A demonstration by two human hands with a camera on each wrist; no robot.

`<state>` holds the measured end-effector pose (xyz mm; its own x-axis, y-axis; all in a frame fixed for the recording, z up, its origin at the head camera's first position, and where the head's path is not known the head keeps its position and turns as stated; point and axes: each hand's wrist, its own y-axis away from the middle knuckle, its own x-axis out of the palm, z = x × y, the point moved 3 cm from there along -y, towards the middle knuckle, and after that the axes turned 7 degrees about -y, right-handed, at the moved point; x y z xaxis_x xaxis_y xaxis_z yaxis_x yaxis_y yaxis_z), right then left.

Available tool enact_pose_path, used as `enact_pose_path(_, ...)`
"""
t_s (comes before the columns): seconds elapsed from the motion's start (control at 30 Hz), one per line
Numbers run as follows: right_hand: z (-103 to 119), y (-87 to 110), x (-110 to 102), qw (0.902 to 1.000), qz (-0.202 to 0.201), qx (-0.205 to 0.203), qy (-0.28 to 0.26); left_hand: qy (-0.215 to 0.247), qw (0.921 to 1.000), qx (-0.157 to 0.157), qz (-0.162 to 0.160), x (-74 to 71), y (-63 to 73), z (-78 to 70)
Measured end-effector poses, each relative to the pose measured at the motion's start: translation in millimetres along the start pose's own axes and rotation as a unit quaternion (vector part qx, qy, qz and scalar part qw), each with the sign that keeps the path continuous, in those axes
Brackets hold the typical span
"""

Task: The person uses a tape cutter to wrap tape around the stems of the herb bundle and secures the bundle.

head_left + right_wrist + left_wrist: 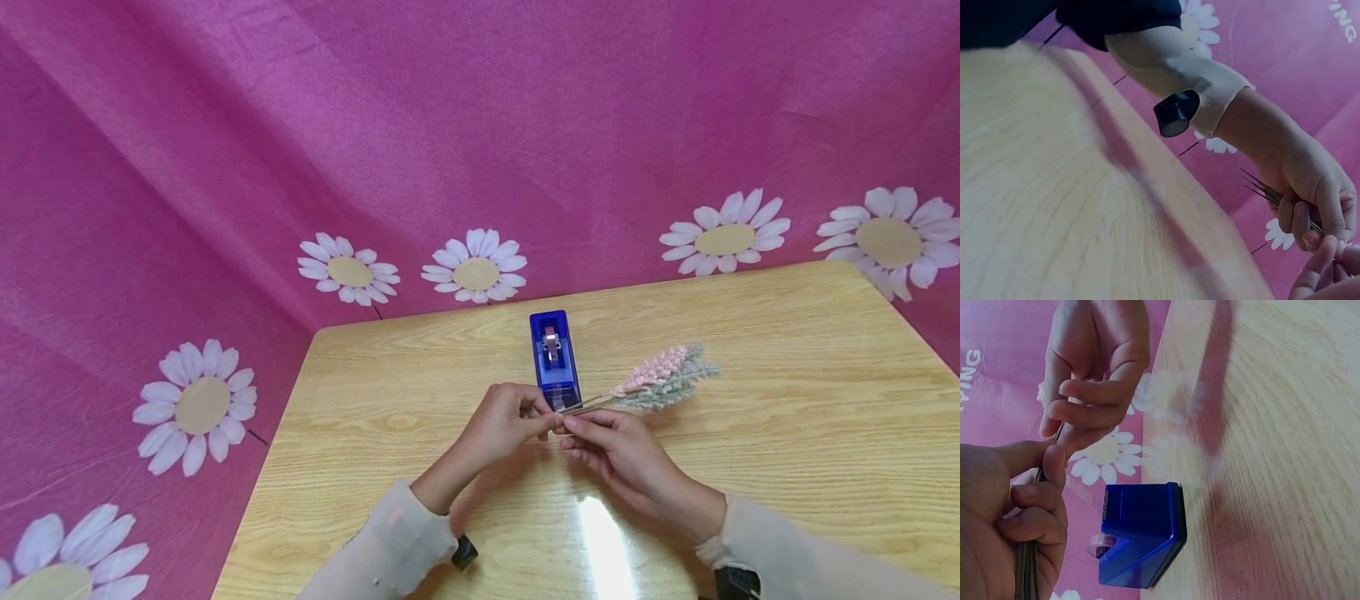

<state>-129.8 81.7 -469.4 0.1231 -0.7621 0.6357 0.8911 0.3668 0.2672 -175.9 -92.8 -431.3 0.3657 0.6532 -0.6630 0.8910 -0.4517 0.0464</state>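
A bunch of fluffy flower sprigs, pink (654,371) and grey-green (667,390), points to the right above the table, its thin stems (592,403) running to both hands. My left hand (510,421) grips the stems, whose lower ends (1263,189) stick out past its curled fingers. Beside it, my right hand (618,454) pinches the stems with thumb and forefinger, the fingertips of both hands meeting. Just behind the hands stands a blue tape dispenser (553,354) with a small roll of clear tape (1101,545). Whether tape lies between the fingertips is too small to tell.
The light wooden table (397,383) extends to both sides of the hands. A pink cloth (480,125) printed with white daisies hangs behind and to the left of it. Small black cameras (465,552) sit at the wrists.
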Motion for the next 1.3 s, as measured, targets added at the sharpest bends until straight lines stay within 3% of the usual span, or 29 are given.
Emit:
enact_pose_path(0.27,-7,-4.3,0,0.9961,-0.005,0.03,-0.083,0.011,0.9995,0.005,0.028,3.1,-0.4,1.7)
enact_pose_path(0.47,-9,-8.5,-2,0.9952,-0.024,0.036,-0.088,0.018,0.9989,0.0,0.043,3.8,-1.6,4.3)
enact_pose_path(0.6,-9,-9.7,-3,0.9961,-0.027,0.031,-0.078,0.026,0.9965,0.001,0.08,1.7,-2.4,6.3)
enact_pose_path(0.83,-9,-12.4,-6,0.9985,-0.028,0.024,-0.041,0.037,0.9888,0.013,0.144,-5.1,-2.2,6.8)
enact_pose_path(1.07,-8,-23.5,-16,0.9991,0.022,-0.013,0.034,0.034,0.9897,0.01,0.139,-7.3,-3.5,9.8)
enact_pose_path(1.17,-5,-32.3,-22,0.9957,0.003,-0.042,0.082,0.036,0.9897,0.008,0.139,-7.6,-4.1,9.2)
enact_pose_path(1.3,4,-45.1,-27,0.9834,-0.019,-0.086,0.159,0.043,0.9895,0.006,0.138,-7.7,-4.8,8.6)
